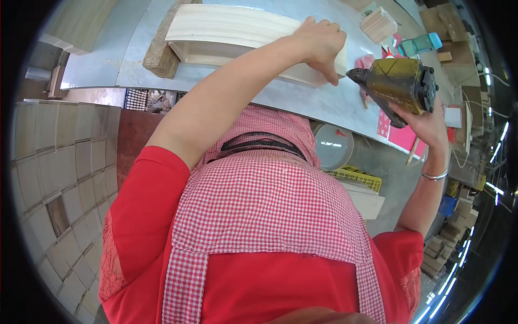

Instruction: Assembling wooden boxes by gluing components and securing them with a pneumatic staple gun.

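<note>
A long, pale wooden box (237,24) lies on the light workbench, its open side toward me. My left hand (322,47) grips the box's right end, fingers over the top edge and thumb down the near side. In my right hand (429,125) is a nail gun (396,81), yellow-brown and black, held by its handle. The gun's nose points left, close to the right end of the box; I cannot tell whether it touches. Part of the box is hidden behind my left forearm.
A rough wooden block (162,56) lies by the box's left end. Beyond the gun are a bundle of wood pieces (379,25) and a teal bottle (420,44). Stacked wooden boxes (65,200) stand at left. Below the bench edge sits a grey round tub (333,146).
</note>
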Available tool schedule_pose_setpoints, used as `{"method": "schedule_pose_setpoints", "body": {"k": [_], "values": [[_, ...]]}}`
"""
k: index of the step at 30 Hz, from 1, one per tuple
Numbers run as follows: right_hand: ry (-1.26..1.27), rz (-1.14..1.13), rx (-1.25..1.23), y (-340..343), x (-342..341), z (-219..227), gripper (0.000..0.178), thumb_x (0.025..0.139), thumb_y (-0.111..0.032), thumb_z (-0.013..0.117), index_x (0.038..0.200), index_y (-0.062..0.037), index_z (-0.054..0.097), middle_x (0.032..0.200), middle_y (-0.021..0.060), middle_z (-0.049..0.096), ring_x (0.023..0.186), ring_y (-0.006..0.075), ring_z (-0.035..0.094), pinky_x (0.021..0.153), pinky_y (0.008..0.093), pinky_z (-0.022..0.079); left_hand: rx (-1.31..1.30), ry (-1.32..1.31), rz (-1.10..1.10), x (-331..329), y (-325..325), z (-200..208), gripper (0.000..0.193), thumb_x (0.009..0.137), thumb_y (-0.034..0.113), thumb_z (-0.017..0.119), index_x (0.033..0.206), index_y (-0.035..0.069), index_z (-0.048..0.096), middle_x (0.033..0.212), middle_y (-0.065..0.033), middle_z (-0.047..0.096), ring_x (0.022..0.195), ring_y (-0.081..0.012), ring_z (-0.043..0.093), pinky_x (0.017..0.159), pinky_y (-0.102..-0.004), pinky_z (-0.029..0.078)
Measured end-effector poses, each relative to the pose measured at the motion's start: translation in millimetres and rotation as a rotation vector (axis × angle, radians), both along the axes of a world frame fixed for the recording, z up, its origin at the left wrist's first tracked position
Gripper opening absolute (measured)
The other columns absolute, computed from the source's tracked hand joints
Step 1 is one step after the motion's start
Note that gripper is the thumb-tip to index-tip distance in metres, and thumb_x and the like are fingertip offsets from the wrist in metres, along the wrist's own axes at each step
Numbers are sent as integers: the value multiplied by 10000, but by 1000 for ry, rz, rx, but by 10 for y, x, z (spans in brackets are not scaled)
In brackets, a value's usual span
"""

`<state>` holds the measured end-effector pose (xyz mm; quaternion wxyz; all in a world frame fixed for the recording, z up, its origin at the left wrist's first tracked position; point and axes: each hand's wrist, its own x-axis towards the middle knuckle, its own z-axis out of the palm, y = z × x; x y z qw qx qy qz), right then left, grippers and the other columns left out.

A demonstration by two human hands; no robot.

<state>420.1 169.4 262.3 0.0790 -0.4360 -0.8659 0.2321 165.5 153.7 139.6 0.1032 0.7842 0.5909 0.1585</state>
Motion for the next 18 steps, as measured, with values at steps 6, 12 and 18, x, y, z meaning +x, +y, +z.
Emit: {"method": "schedule_pose_setpoints", "body": {"k": [6, 12, 18], "values": [[-27, 43, 21, 55, 7, 7, 491, 756, -135, 842, 1171, -1, 615, 1086, 93, 697, 975, 167, 650, 871, 334, 516, 30, -10, 13, 22, -2, -48, 794, 583, 518, 849, 1151, 12, 620, 1187, -137, 602, 1185, -295, 527, 982, -466, 373], [-5, 29, -32, 107, -56, -14, 568, 747, -154, 859, 1194, 35, 564, 1121, 116, 680, 1017, 186, 650, 906, 338, 517, 63, -11, 18, 22, 21, -73, 830, 569, 501, 857, 1185, 7, 599, 1163, -139, 599, 1159, -296, 536, 937, -450, 398], [-32, 46, -57, 160, -85, 7, 577, 750, -145, 858, 1206, 30, 552, 1142, 109, 669, 1021, 178, 644, 906, 331, 518, 79, -7, 32, 20, 13, -69, 757, 584, 501, 855, 1117, 10, 637, 1175, -132, 608, 1156, -298, 542, 956, -455, 388]]}}
